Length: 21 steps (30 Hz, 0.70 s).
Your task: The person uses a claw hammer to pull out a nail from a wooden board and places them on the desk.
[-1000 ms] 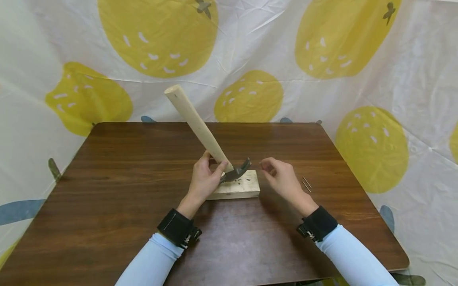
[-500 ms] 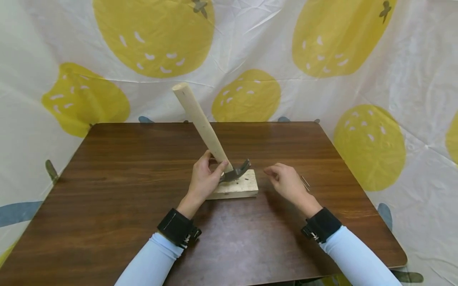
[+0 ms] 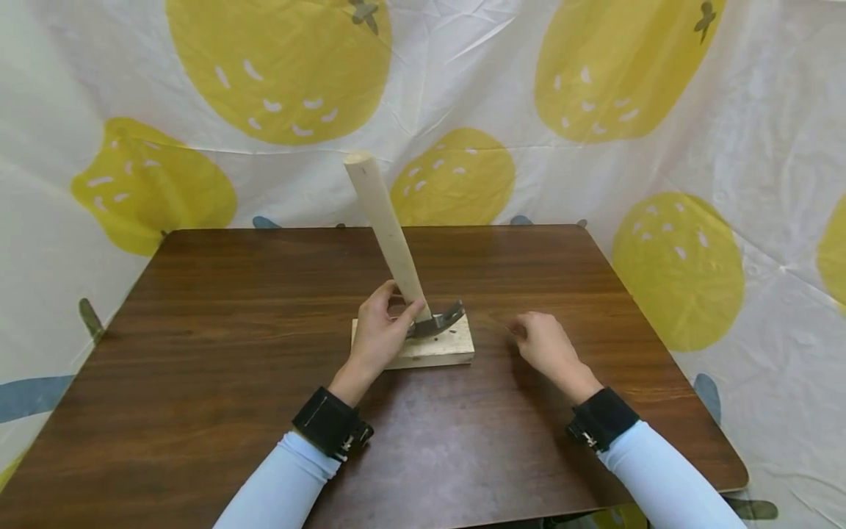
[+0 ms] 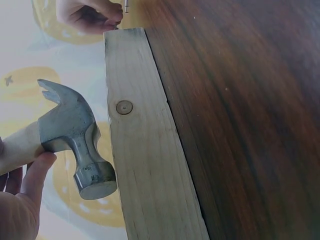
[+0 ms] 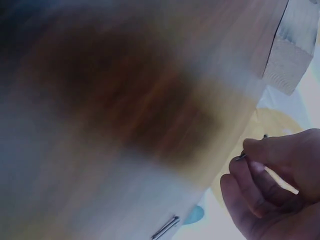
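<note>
My left hand (image 3: pixel 380 330) holds a claw hammer (image 3: pixel 390 235) low on its pale wooden handle, just by the metal head. That handle rises upward, leaning slightly left. Under the hammer head (image 4: pixel 75 135) lies a pale wooden block (image 3: pixel 436 356) with dark marks on top; whether the two touch I cannot tell. To the right of the block, my right hand (image 3: pixel 548 345) is above the table. Its thumb and forefinger pinch a small nail (image 5: pixel 241 156), mostly covered by the fingers in the right wrist view.
Loose nails (image 5: pixel 165 227) lie on the brown table (image 3: pixel 231 330); the right hand hides them in the head view. A white curtain (image 3: pixel 449 88) with yellow fruit prints hangs behind and beside the table.
The hammer handle has swung to the right and stands more upright, while the left hand stays nearly in place. My right hand has moved right and nearer to me, away from the block.
</note>
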Each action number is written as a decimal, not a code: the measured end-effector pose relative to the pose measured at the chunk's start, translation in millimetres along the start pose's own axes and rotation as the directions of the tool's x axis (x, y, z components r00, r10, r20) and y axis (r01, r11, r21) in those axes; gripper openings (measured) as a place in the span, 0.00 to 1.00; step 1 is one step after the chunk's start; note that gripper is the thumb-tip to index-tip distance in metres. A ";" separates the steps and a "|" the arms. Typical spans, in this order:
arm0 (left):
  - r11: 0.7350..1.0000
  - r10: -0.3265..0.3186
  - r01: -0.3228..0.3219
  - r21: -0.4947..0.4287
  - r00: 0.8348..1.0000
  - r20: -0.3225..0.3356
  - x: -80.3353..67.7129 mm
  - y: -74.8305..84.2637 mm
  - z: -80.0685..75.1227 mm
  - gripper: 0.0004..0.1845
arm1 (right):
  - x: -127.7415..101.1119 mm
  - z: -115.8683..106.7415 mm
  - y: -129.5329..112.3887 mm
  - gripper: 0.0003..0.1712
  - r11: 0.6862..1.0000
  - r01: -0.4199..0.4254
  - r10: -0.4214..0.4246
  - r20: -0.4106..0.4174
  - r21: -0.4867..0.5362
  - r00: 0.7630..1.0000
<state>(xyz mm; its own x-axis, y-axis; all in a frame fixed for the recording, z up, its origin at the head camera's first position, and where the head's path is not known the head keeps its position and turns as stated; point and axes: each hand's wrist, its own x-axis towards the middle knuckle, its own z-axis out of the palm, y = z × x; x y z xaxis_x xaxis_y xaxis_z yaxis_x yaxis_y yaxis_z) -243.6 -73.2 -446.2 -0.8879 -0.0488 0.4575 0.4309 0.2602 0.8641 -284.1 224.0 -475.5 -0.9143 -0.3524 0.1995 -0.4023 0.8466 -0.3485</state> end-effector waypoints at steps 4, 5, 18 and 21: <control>1.000 0.001 -0.001 -0.004 1.000 0.000 -0.5 0.4 2.1 0.12 | -1.8 -4.3 9.7 0.09 0.997 -0.079 0.079 0.023 -0.010 0.997; 1.000 0.003 -0.003 -0.004 1.000 0.001 -0.6 0.3 2.5 0.12 | -2.0 -5.5 12.1 0.09 0.995 -0.100 0.100 0.028 -0.014 0.995; 0.999 0.038 -0.038 -0.026 0.999 0.017 -3.5 -1.9 10.8 0.16 | -4.8 -14.5 38.2 0.09 0.982 -0.189 0.189 0.054 -0.013 0.980; 0.998 0.045 -0.045 -0.048 0.999 0.017 -4.8 -1.4 12.8 0.19 | -6.0 -16.8 39.1 0.08 0.982 -0.188 0.189 0.051 -0.013 0.981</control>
<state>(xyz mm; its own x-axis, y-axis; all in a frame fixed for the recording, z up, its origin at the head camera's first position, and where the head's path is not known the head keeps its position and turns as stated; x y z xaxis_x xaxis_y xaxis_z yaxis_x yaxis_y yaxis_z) -242.0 -61.0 -452.2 -0.8700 -0.0201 0.4926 0.4774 0.2151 0.8520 -293.6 265.9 -474.9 -0.9749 -0.2065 0.0828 -0.2225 0.9029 -0.3677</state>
